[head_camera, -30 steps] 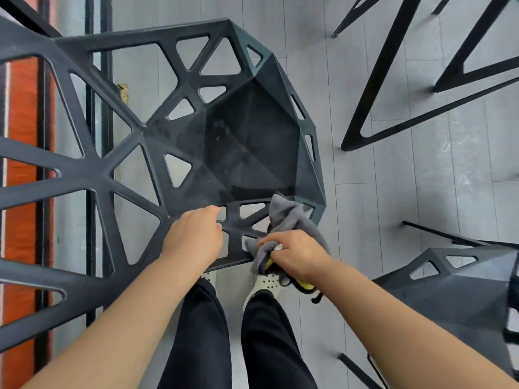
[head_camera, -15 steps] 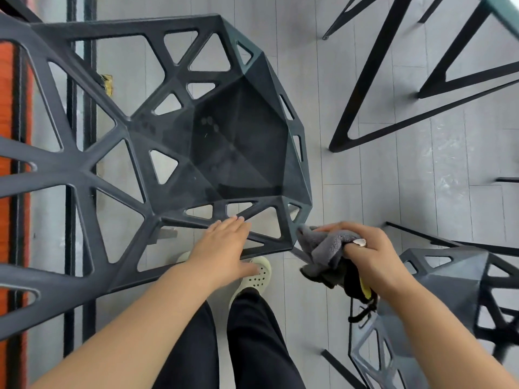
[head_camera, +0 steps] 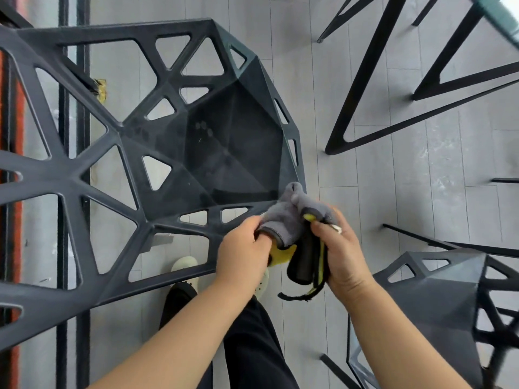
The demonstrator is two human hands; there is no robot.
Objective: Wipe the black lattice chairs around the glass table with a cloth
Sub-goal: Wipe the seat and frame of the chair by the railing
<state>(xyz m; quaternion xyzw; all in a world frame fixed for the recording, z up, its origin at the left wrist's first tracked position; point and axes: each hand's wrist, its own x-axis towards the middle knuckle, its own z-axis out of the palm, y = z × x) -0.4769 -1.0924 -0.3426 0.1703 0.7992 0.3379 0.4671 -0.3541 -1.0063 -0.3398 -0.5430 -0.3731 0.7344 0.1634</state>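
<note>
Head view, looking down. The largest item is a black lattice chair. Its faceted seat lies beyond the fingertips and its open triangular back fills the left half of the view. Grey plank floor shows through the openings and to the right. Angled black table legs stand far beyond the right hand's fingers, with the greenish edge of the glass table in the upper right corner. A second lattice chair stands to the right of the right wrist, well apart from the first.

Both bare forearms reach forward over black trousers. One pale shoe shows through the chair back, left of the left hand.

The left hand is curled, and thumb and fingers pinch a black-bound edge of the grey cloth. The right hand has its fingers curled round the bunched cloth and a black cylindrical handle, which lies between the two hands.

The cloth bulges beyond both sets of fingertips at the near right corner of the first chair's seat. Whether it touches the seat rim cannot be told. A yellow patch shows under the left thumb. A frayed black cord hangs below the handle. A ring sits on one right finger.
</note>
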